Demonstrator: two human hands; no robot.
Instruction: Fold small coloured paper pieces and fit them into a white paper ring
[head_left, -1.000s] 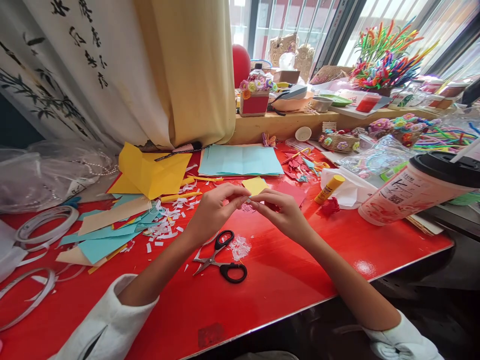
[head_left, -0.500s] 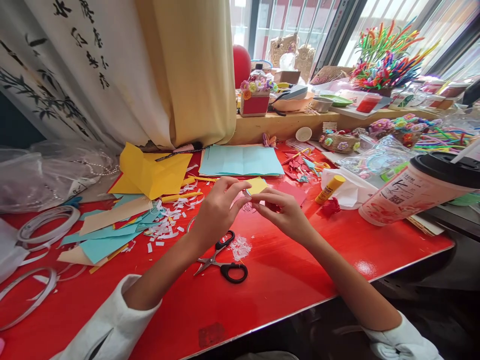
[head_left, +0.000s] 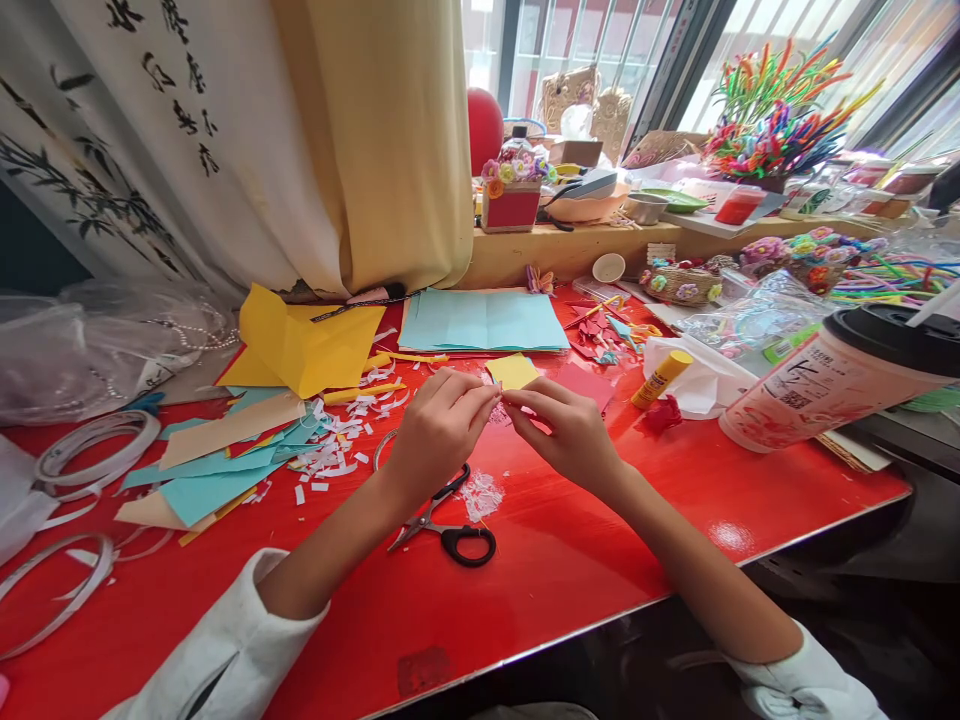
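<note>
My left hand (head_left: 442,425) and my right hand (head_left: 568,425) meet fingertip to fingertip above the red table. Both are pinched closed on something too small to make out between the tips. Just beyond them lies a small yellow paper square (head_left: 513,370). Below my left wrist rest black-handled scissors (head_left: 466,546), blades apart and partly covered by the forearm. Beside the scissors is a whitish crumpled patch (head_left: 481,495). A piece of red paper (head_left: 583,385) lies behind my right hand.
Light-blue paper (head_left: 484,320) and folded yellow paper (head_left: 311,340) lie at the back. White scraps (head_left: 330,450) and paper strips (head_left: 217,470) cover the left side, near tape rolls (head_left: 97,450). On the right stand a glue stick (head_left: 661,378) and a large cup (head_left: 825,375).
My fingers have shifted slightly and my left hand is a little lower. More of the yellow square shows beyond the fingertips.
</note>
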